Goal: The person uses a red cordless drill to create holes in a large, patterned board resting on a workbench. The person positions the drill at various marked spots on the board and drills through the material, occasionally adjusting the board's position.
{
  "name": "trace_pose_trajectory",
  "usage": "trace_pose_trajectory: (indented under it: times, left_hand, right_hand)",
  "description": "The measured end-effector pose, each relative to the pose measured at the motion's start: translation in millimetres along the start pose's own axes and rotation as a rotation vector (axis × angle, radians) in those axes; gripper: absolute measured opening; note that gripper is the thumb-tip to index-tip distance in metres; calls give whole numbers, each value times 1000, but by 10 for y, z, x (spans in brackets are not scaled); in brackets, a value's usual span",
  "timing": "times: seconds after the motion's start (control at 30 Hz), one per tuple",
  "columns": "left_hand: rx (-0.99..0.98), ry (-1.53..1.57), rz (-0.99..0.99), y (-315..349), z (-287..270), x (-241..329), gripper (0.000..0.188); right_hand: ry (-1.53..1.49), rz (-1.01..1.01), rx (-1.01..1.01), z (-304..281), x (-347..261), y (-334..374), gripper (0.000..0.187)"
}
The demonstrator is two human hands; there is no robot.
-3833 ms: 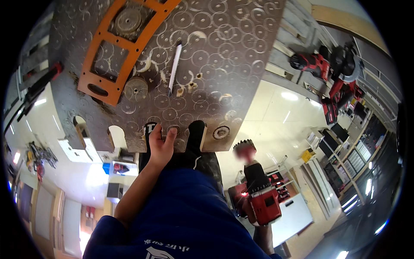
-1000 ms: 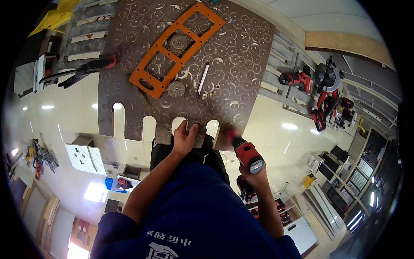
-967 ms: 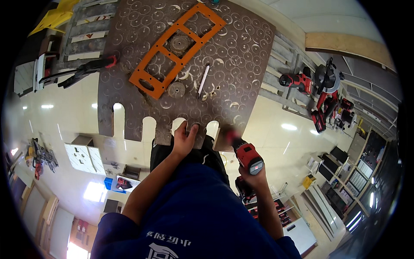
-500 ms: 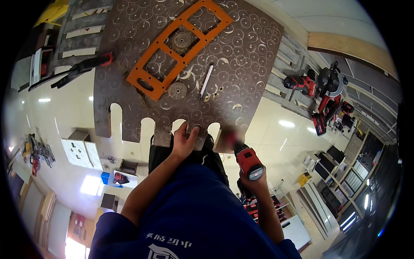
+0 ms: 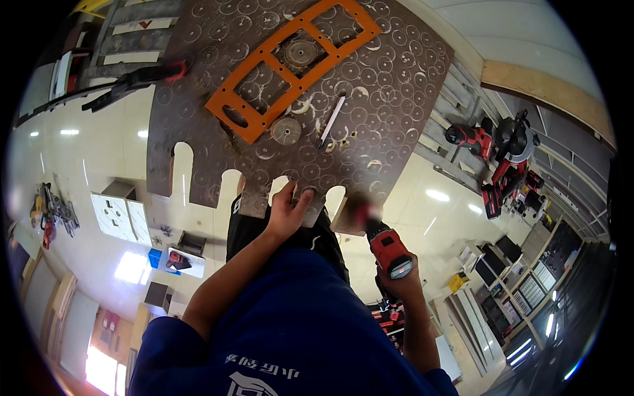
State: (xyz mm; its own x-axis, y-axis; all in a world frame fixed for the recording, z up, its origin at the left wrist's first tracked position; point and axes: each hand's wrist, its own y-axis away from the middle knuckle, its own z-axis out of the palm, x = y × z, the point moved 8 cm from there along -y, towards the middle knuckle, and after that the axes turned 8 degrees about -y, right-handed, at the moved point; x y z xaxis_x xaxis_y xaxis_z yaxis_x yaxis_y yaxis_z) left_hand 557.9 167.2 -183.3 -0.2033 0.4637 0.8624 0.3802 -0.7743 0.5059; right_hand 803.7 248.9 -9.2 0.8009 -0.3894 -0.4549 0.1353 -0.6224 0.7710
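A dark brown board (image 5: 218,155), covered in scribed circles, has several rounded slots along its near edge. My left hand (image 5: 288,214) grips that edge between two slots, thumb on top and fingers curled at a slot. My right hand (image 5: 403,276) is closed round the handle of a red and black cordless drill (image 5: 389,251). Its front end, a blurred round cutter (image 5: 363,211), meets the near right edge of the board; the exact contact is smeared. Farther up the board lie an orange template (image 5: 254,58) with rectangular openings, a white pen (image 5: 332,121) and a round wooden disc (image 5: 286,131).
A black and red clamp (image 5: 135,82) reaches over the board's left edge. Slatted supports (image 5: 439,129) extend beyond its right side, with red power tools (image 5: 472,137) and a circular saw (image 5: 514,138) there. Sawdust lies on the board. Shelving stands at the far right.
The board and the things on it appear slightly farther right in the picture. My left hand still grips the edge, and the drill stays at the board's near right edge.
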Motion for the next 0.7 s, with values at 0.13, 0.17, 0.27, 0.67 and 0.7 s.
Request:
trace_pose_trajectory:
  times: [0.13,0.17,0.27,0.67,0.7]
  left_hand:
    - [3,-10,-36,9,-31,42,22]
    - [-11,-22,-59,13,-24,26,22]
    - [-21,17,-109,6,-9,24,24]
    - [-18,-13,-117,-20,-3,-73,23]
    - [-5,-8,-104,-28,-7,-42,23]
  right_hand:
    - [74,-275,13,40,-403,-63,34]
    - [87,-344,28,40,-463,-64,29]
    - [85,-305,15,57,-377,-90,32]
    - [305,-320,-164,145,-286,-240,35]
    - [295,-313,-169,149,-278,-244,35]
